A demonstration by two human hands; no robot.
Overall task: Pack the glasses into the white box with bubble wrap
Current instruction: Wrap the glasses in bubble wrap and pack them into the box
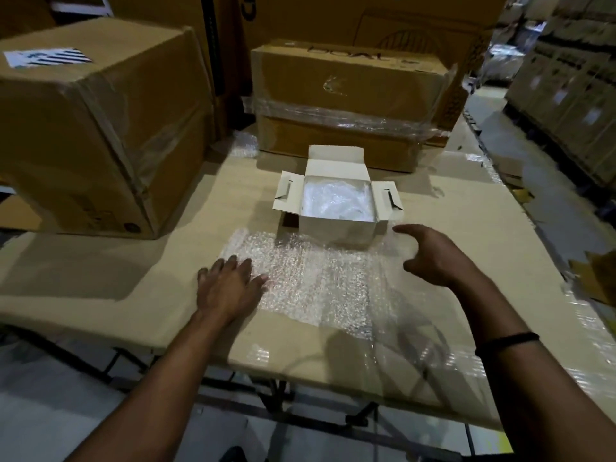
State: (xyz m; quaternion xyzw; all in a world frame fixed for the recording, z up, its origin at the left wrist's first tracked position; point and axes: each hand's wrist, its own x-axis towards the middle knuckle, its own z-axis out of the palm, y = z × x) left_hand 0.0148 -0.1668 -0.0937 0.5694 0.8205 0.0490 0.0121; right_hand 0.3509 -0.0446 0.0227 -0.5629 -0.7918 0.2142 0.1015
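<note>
Your white box (336,208) sits open mid-counter (116,278), flaps out, and all you can see inside is crumpled bubble wrap; no glasses are visible. A flat bubble wrap sheet (316,281) lies just in front, its far edge touching the box. Your left hand (230,288) rests flat on the sheet's left edge, fingers spread, while your right hand (433,255) hovers open beside the box, holding nothing.

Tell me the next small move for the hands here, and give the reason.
Probably lower the right hand onto the bubble wrap sheet beside the white box. The left hand lies flat on the sheet's left edge, while the right hovers open and holds nothing. The box is open with wrap inside; no bare glasses are in view.
</note>
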